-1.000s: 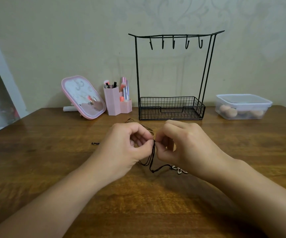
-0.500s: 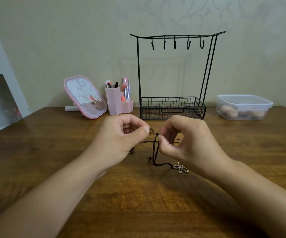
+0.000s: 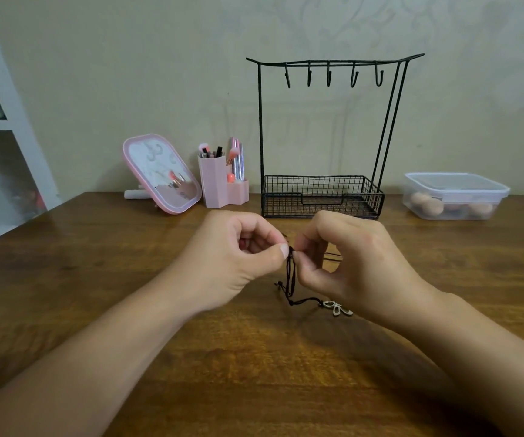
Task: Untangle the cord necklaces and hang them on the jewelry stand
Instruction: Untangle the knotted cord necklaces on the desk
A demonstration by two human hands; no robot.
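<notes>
Black cord necklaces hang in a bunch between my two hands, just above the wooden table. My left hand pinches the top of the cords with thumb and forefinger. My right hand pinches the same spot from the other side. A silver flower pendant at the end of one cord lies on the table under my right hand. More cord runs behind my right hand, mostly hidden. The black wire jewelry stand rises behind my hands, its several hooks bare.
A pink mirror and a pink brush holder stand left of the stand. A lidded plastic box with sponges sits at the back right. A white shelf lines the left edge.
My hands parted half a second ago, the left one letting go. Now the left hand has come back and pinches the cords beside the right fingertips.
</notes>
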